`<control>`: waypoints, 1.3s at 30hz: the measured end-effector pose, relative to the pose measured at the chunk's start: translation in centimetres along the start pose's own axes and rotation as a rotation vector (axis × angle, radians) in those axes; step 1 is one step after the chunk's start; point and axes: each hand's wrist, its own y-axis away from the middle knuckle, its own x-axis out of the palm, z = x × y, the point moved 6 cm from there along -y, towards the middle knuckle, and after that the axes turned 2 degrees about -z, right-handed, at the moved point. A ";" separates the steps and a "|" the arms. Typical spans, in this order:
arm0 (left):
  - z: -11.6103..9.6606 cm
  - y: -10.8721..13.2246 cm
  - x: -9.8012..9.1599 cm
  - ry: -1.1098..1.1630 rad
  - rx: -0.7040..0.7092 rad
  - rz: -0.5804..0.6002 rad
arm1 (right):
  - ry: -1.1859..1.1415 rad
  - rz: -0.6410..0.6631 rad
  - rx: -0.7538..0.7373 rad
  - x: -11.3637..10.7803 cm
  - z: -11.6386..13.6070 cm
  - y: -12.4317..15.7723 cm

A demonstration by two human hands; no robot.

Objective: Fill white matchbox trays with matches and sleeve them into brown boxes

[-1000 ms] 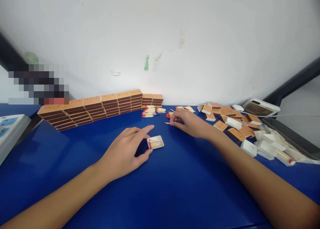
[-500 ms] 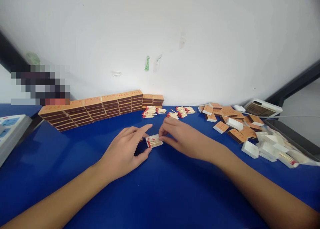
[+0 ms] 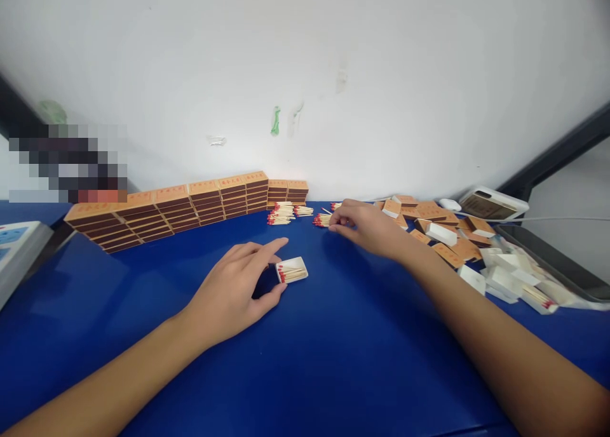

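A small white matchbox tray (image 3: pixel 299 262) lies on the blue table with several red-tipped matches (image 3: pixel 294 274) in it. My left hand (image 3: pixel 241 288) steadies its left end, the thumb at the near corner and other fingers at the far side, the index finger stretched out above. Farther back, my right hand (image 3: pixel 359 224) has its thumb and fingertips closed at the right end of a pile of loose matches (image 3: pixel 321 220). How many matches it grips is hidden. To the left of that pile lie more loose matches (image 3: pixel 281 213).
Stacked matchboxes (image 3: pixel 204 203) form a row along the wall at left. Loose matchbox sleeves (image 3: pixel 448 255) and white trays (image 3: pixel 502 282) are heaped at right, near a phone (image 3: pixel 495 203) and a black slab-like object (image 3: pixel 557 259). A white socket strip (image 3: pixel 23 253) stands at far left.
My right hand has moved from the tray back and to the right, onto the match pile. My left hand and the tray stay in place; more of the tray shows.
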 end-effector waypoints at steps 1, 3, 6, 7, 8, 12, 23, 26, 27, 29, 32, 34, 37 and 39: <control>0.0 0.0 0.0 -0.002 -0.008 0.004 | -0.005 0.013 0.011 0.1 -0.6 -0.1; 0.0 0.0 0.0 -0.003 -0.008 0.014 | -0.019 0.031 0.018 0.2 -1.1 -0.1; -0.2 -0.1 0.0 -0.005 0.014 0.026 | -0.035 0.030 0.017 0.4 -1.0 -0.1; -0.3 -0.1 0.0 -0.006 0.018 0.026 | -0.037 0.024 0.017 0.3 -1.0 -0.1; -0.3 -0.1 0.0 -0.008 0.020 0.027 | -0.037 0.021 0.019 0.3 -1.0 0.0; -0.3 0.0 -0.1 -0.010 0.014 0.028 | -0.037 0.029 0.030 0.4 -1.1 0.0; -0.1 -0.1 0.1 -0.011 0.012 0.030 | -0.021 0.045 0.038 0.6 -1.2 -0.2; -0.1 0.0 0.1 -0.006 0.011 0.028 | -0.021 0.034 0.023 0.7 -1.3 -0.2; -0.2 0.0 0.1 -0.006 0.014 0.025 | -0.022 0.036 0.022 0.7 -1.3 -0.2; -0.2 0.0 0.0 -0.006 0.020 0.025 | -0.021 0.045 0.021 0.8 -1.3 -0.2; -0.3 -0.1 0.0 -0.005 0.021 0.030 | -0.003 0.063 0.017 0.9 -1.2 -0.1; -0.2 -0.1 0.0 -0.004 0.016 0.030 | 0.007 0.080 0.019 1.0 -1.0 -0.1; -0.2 -0.1 0.0 0.000 0.017 0.016 | -0.009 0.113 0.030 1.1 -0.3 0.2; -0.1 0.0 0.0 -0.003 0.014 0.019 | -0.047 0.132 0.014 1.1 0.7 0.5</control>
